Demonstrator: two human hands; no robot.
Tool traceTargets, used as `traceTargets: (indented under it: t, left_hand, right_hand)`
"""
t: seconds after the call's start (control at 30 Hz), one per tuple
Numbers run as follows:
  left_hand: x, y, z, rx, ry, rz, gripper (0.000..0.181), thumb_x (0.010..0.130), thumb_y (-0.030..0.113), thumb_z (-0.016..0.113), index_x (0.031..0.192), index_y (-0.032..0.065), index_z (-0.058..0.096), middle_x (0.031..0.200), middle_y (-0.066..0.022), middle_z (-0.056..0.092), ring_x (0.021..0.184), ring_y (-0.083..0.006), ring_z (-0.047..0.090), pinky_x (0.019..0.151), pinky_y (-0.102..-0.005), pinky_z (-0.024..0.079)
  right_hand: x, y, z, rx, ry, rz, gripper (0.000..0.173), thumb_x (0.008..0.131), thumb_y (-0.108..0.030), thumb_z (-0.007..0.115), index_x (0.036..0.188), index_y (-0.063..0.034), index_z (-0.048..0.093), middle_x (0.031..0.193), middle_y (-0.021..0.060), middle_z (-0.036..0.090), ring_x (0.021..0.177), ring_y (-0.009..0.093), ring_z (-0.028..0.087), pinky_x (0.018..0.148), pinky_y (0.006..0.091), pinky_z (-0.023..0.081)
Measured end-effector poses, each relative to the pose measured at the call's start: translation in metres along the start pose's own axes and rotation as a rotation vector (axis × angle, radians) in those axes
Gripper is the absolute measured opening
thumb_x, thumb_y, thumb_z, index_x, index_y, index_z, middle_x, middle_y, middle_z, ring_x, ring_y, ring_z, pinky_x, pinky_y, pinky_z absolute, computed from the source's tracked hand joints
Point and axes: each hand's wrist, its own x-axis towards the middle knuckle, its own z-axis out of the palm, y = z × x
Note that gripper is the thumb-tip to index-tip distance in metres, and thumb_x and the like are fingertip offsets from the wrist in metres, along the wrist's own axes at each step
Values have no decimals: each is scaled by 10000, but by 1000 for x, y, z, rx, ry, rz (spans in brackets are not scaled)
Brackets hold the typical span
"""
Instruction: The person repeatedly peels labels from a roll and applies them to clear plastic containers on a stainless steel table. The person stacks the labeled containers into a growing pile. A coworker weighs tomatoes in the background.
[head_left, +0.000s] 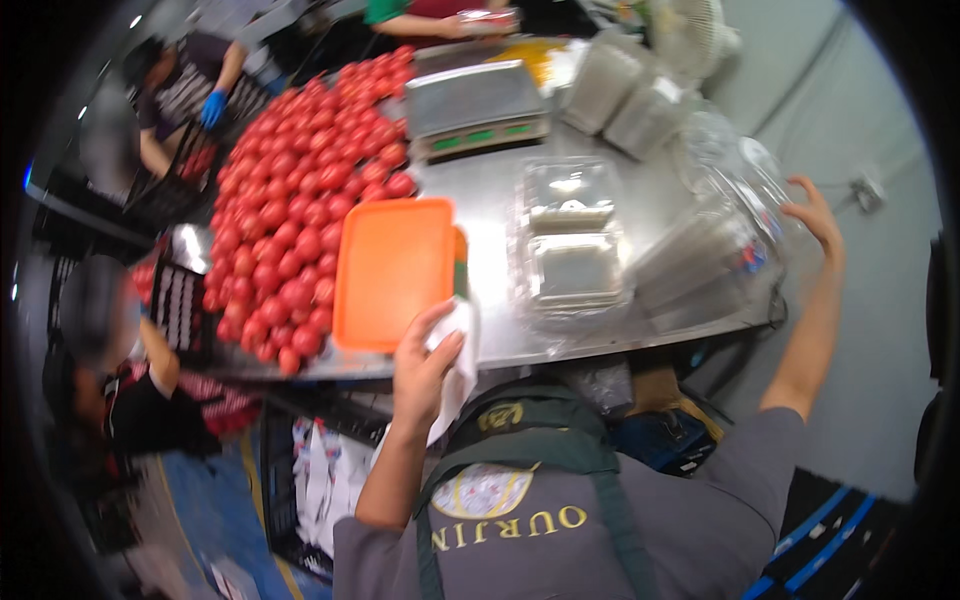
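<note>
My left hand (421, 364) pinches a white sheet (459, 352) that looks like cloth or paper, at the table's near edge. Its fingertips are at the near right corner of an orange plastic tray (394, 274); whether they touch it I cannot tell. To the tray's left, a broad heap of red tomatoes (292, 202) covers the table. My right hand (817, 214) is stretched to the far right with fingers apart and nothing in it. Beside it are nested clear plastic containers (697, 255). An open clear clamshell box (574, 270) lies between my hands.
A digital scale (476, 105) stands at the back of the steel table (491, 169). Behind lie more stacked clear containers (611, 82) and a fan (686, 37). Two people work at left by black crates (180, 307); another person's hand (450, 28) holds a pack at the back.
</note>
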Motion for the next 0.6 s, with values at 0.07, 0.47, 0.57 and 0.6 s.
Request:
traceTargets:
  t: [0.07,0.47,0.57,0.6]
  left_hand:
    - [-4,7,-2,-87,-44,-54,403,863,19,580,1250,13,470,1046,-53,589,840,-71,577,712,-209,479]
    - [-12,8,-20,-290,-90,-124,321,912,97,531,1216,2,490,1032,-62,591,898,-111,593,791,-261,498]
    - [-16,14,-21,-272,-78,-134,340,874,81,593,1191,-3,504,1015,-68,597,870,-109,598,761,-253,504]
    - [-17,14,-18,-255,-83,-117,354,858,71,613,1187,0,505,1009,-70,599,859,-108,600,743,-246,506]
  right_hand:
    - [-8,9,16,216,-108,129,629,657,-245,743,1220,-83,516,1197,134,570,1090,297,549,931,369,410]
    - [-54,-148,84,4,397,-219,441,789,-148,664,1195,-30,542,1257,145,523,1208,278,455,1004,361,345]
    - [-114,-257,134,684,43,-494,339,730,-70,692,1054,-29,602,1123,111,600,1076,237,544,946,363,402]
    - [-127,-291,146,609,-31,-825,339,682,-90,737,1005,-66,638,1058,86,626,1046,229,561,922,383,423]
